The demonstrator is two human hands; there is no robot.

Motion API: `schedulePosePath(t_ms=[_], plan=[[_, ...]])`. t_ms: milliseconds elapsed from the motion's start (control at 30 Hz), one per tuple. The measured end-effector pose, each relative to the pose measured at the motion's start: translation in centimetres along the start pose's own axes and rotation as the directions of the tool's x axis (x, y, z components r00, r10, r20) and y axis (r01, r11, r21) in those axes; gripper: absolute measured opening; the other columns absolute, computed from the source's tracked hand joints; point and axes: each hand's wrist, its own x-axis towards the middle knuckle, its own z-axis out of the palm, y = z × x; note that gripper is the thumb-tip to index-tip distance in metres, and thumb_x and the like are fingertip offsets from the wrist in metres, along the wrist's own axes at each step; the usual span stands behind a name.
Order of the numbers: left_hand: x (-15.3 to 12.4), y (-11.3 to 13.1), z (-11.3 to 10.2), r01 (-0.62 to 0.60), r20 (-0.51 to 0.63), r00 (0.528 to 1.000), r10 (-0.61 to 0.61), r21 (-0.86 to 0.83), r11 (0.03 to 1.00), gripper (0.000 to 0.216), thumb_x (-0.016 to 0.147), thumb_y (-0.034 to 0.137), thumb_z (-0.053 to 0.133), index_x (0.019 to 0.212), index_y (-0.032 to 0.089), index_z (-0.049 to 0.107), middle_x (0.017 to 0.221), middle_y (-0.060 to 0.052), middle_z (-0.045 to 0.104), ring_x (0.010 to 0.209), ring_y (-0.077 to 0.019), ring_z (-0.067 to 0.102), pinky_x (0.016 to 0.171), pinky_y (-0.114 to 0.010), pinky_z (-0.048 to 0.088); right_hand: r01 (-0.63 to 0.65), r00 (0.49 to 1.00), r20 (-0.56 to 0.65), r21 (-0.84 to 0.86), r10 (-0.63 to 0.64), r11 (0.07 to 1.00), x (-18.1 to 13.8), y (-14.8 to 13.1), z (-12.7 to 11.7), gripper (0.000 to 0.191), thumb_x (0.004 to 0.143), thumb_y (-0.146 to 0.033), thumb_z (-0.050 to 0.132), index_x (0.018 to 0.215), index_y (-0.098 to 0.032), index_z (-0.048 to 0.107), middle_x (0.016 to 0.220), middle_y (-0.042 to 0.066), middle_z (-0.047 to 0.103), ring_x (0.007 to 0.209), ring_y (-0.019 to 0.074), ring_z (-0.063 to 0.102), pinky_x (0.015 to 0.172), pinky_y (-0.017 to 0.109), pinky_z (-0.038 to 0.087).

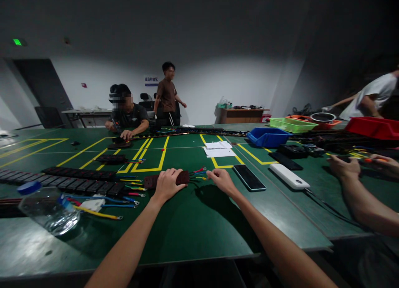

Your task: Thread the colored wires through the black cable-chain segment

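My left hand (170, 183) is wrapped over a dark reddish-brown strip-like block (182, 178) lying on the green table, covering its middle. From the block's right end come thin coloured wires (198, 171), red, blue and yellow-green, with metal lugs at their tips. Beside those tips is my right hand (222, 182), its thumb and fingers pinched together. Whether a wire tip sits between these fingers I cannot make out. Left of the block, long black segmented strips (93, 184) lie with their own lugged wires (134, 188) pointing right.
A water bottle (51, 209) leans at the left front. Right of my hands lie a phone (249, 178) and a white power bank (289, 176) with a cable. Paper sheets (220, 148) and a blue bin (268, 137) are farther back. A co-worker's hands (346, 167) work at right; another person (129, 113) sits opposite.
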Motion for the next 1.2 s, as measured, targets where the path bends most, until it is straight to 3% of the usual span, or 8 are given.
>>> schedulePosePath(t_ms=[200, 333, 633, 767, 867, 933, 1200], plan=[[0.1, 0.0, -0.1, 0.007, 0.001, 1.0, -0.007, -0.015, 1.0, 0.056, 0.082, 0.053, 0.075, 0.128, 0.023, 0.062, 0.115, -0.008, 0.069, 0.104, -0.0283, 0.062, 0.088, -0.04, 0.042, -0.093, 0.992, -0.097, -0.126, 0.082, 0.988, 0.1, 0.6, -0.3, 0.049, 0.091, -0.053, 0.047, 0.074, -0.017, 0.075, 0.061, 0.004, 0.062, 0.059, 0.0176, 0.056, 0.056, 0.027, 0.029], [0.1, 0.0, 0.0, 0.003, -0.004, 1.0, -0.003, -0.014, 1.0, 0.057, 0.082, 0.052, 0.076, 0.129, 0.022, 0.062, 0.114, -0.008, 0.068, 0.103, -0.0282, 0.062, 0.086, -0.04, 0.043, -0.129, 0.991, -0.057, -0.185, 0.121, 0.974, 0.0, 0.7, -0.4, 0.047, 0.093, -0.051, 0.048, 0.069, -0.019, 0.072, 0.061, 0.004, 0.063, 0.059, 0.0176, 0.056, 0.055, 0.027, 0.028], [0.0, 0.0, -0.1, 0.002, -0.005, 1.0, -0.002, -0.016, 1.0, 0.057, 0.082, 0.051, 0.077, 0.128, 0.022, 0.062, 0.114, -0.008, 0.068, 0.104, -0.0281, 0.062, 0.087, -0.039, 0.042, 0.036, 0.999, 0.003, -0.004, -0.036, 0.999, -0.2, -0.2, -0.1, 0.05, 0.09, -0.056, 0.052, 0.061, -0.017, 0.065, 0.052, 0.0, 0.052, 0.051, 0.0136, 0.046, 0.053, 0.026, 0.028], [0.0, 0.0, 0.0, 0.0, -0.012, 1.0, 0.0, -0.019, 1.0, 0.056, 0.081, 0.051, 0.077, 0.127, 0.023, 0.062, 0.114, -0.008, 0.068, 0.104, -0.0279, 0.062, 0.087, -0.04, 0.042, -0.011, 0.996, -0.087, -0.09, 0.003, 0.996, 0.0, 0.4, -0.1, 0.045, 0.089, -0.052, 0.053, 0.064, -0.018, 0.067, 0.057, 0.002, 0.058, 0.055, 0.0155, 0.051, 0.054, 0.027, 0.03], [0.0, 0.0, 0.0, -0.005, -0.015, 1.0, 0.005, -0.013, 1.0, 0.056, 0.081, 0.051, 0.077, 0.127, 0.022, 0.063, 0.115, -0.008, 0.069, 0.105, -0.0284, 0.061, 0.088, -0.04, 0.042, -0.05, 0.992, -0.122, -0.094, 0.038, 0.994, 0.1, 0.9, -0.1, 0.036, 0.087, -0.049, 0.056, 0.082, -0.018, 0.075, 0.068, 0.003, 0.067, 0.061, 0.0175, 0.057, 0.057, 0.027, 0.035], [0.0, 0.0, 0.0, -0.008, -0.015, 1.0, 0.008, -0.015, 1.0, 0.056, 0.081, 0.051, 0.078, 0.126, 0.022, 0.063, 0.115, -0.008, 0.069, 0.105, -0.0285, 0.062, 0.087, -0.04, 0.042, -0.03, 0.995, -0.099, -0.035, 0.027, 0.999, 0.2, 0.9, 0.0, 0.035, 0.086, -0.049, 0.058, 0.088, -0.018, 0.075, 0.072, 0.004, 0.069, 0.063, 0.0179, 0.059, 0.059, 0.027, 0.038], [0.0, 0.2, -0.2, -0.006, -0.019, 1.0, 0.006, -0.024, 1.0, 0.057, 0.08, 0.053, 0.077, 0.127, 0.023, 0.064, 0.112, -0.008, 0.069, 0.103, -0.0292, 0.062, 0.087, -0.041, 0.044, 0.082, 0.997, -0.003, 0.166, -0.082, 0.983, 0.0, 0.1, 0.2, 0.035, 0.085, -0.049, 0.061, 0.075, -0.017, 0.069, 0.061, 0.001, 0.06, 0.056, 0.0141, 0.049, 0.053, 0.025, 0.033]])
